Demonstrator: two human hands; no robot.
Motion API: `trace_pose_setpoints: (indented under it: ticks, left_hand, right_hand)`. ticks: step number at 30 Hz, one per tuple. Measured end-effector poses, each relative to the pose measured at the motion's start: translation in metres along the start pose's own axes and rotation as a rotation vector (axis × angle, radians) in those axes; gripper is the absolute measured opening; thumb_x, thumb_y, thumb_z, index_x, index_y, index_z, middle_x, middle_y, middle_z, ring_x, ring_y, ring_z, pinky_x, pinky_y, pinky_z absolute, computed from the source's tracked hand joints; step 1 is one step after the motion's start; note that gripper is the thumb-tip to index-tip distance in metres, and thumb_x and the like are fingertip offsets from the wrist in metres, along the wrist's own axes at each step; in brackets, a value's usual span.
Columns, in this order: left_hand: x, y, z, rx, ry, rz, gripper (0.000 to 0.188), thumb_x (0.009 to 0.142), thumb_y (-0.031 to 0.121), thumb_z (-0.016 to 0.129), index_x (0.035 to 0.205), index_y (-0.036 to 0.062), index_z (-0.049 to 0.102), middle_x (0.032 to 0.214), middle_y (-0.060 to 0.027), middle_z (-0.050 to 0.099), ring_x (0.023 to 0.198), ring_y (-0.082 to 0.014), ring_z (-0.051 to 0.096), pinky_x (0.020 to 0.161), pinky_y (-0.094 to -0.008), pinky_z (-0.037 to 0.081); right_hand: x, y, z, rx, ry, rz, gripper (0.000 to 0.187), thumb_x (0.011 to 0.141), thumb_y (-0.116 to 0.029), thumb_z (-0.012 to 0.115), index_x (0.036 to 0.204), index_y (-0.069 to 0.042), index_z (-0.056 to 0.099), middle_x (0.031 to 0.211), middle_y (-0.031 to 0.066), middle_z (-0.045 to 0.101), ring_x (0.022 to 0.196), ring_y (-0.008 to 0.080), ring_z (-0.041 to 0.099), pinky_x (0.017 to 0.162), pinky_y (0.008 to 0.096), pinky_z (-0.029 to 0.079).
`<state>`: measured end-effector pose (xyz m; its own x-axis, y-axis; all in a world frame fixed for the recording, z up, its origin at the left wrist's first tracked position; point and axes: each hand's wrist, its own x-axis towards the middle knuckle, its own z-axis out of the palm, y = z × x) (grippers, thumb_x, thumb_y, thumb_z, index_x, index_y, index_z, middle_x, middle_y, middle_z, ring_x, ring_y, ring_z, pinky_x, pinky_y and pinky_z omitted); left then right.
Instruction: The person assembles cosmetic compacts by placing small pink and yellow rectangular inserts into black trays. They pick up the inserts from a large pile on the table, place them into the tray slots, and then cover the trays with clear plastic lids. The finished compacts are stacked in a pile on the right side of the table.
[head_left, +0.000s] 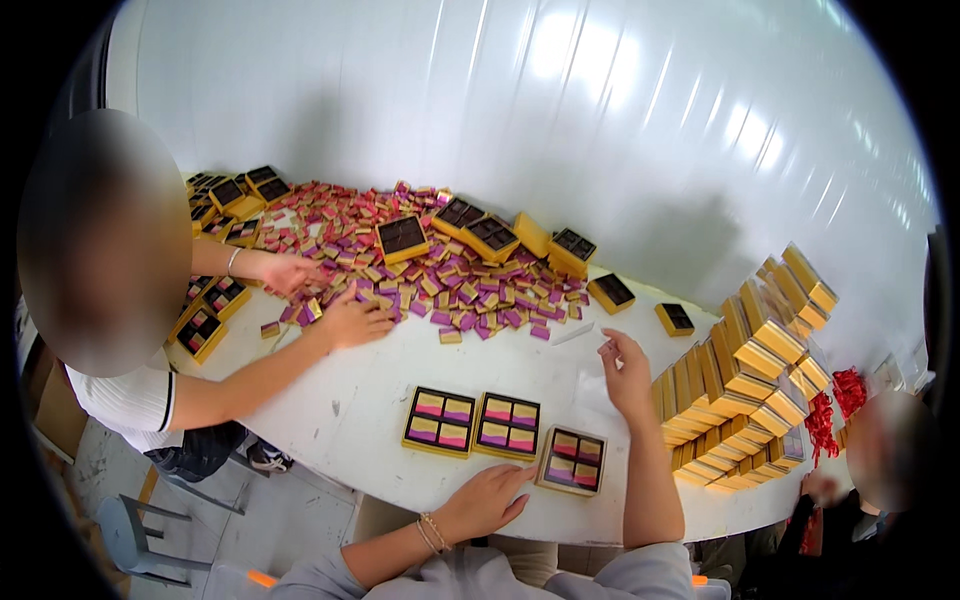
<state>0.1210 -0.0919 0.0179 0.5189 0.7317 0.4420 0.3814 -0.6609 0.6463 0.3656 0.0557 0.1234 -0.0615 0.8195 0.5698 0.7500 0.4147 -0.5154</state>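
My left hand [487,498] lies low with its fingers stretched out, the fingertips at the left side of a gold box [572,461] with a shiny clear cover. Left of that box stand two uncovered gold boxes, the middle one [507,425] and the left one [439,421]. Each has a dark tray with four pieces wrapped in pink, purple and gold. My right hand [626,372] is raised beyond the covered box, fingers bent together around what looks like a clear plastic lid [594,390], its outline faint against the white table.
A large heap of wrapped pieces [450,285] spreads along the back, with empty dark-trayed boxes [490,237] on it. Stacked gold boxes [735,390] lean at right, near red ribbons [822,425]. A co-worker's hands [350,318] reach into the heap from the left; another person sits far right.
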Motion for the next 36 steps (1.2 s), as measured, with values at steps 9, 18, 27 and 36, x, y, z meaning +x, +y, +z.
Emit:
trace_pose_setpoints:
  ticks: [9,18,27,36]
  left_hand:
    - [0.000,-0.007,0.002,0.056,0.042,0.072,0.040,0.089,0.014,0.067,0.126,0.0029,0.058,0.119,-0.0183,0.063,0.114,-0.0343,0.060,0.101,-0.0421,0.048]
    - [0.004,-0.006,-0.004,0.076,0.098,-0.026,0.041,0.087,0.011,0.067,0.125,0.0000,0.057,0.124,-0.0178,0.060,0.118,-0.0336,0.056,0.103,-0.0422,0.046]
    - [0.004,-0.007,-0.003,-0.020,0.121,-0.102,0.045,0.086,0.009,0.067,0.128,-0.0020,0.053,0.126,-0.0204,0.055,0.117,-0.0364,0.056,0.101,-0.0425,0.047]
    - [0.006,-0.009,-0.001,-0.103,0.213,-0.166,0.054,0.088,0.007,0.066,0.135,-0.0058,0.045,0.120,-0.0216,0.057,0.113,-0.0358,0.057,0.099,-0.0425,0.047]
  right_hand:
    - [-0.019,-0.030,0.039,0.422,-0.787,0.158,0.028,0.101,-0.015,0.060,0.127,-0.007,0.067,0.095,0.0051,0.060,0.080,0.0137,0.057,0.076,0.0297,0.050]
    - [-0.025,-0.032,0.082,0.009,-0.667,-0.102,0.029,0.096,-0.020,0.062,0.124,-0.012,0.069,0.114,0.0132,0.063,0.112,0.0331,0.054,0.099,0.0417,0.043]
    - [-0.035,-0.043,0.088,0.017,-0.590,-0.114,0.026,0.098,-0.011,0.052,0.121,-0.004,0.063,0.106,0.0186,0.067,0.100,0.0388,0.062,0.089,0.0460,0.049]
    - [-0.048,-0.041,0.097,-0.260,-0.412,-0.263,0.029,0.093,-0.005,0.051,0.120,-0.004,0.062,0.104,0.0150,0.066,0.098,0.0355,0.060,0.085,0.0445,0.048]
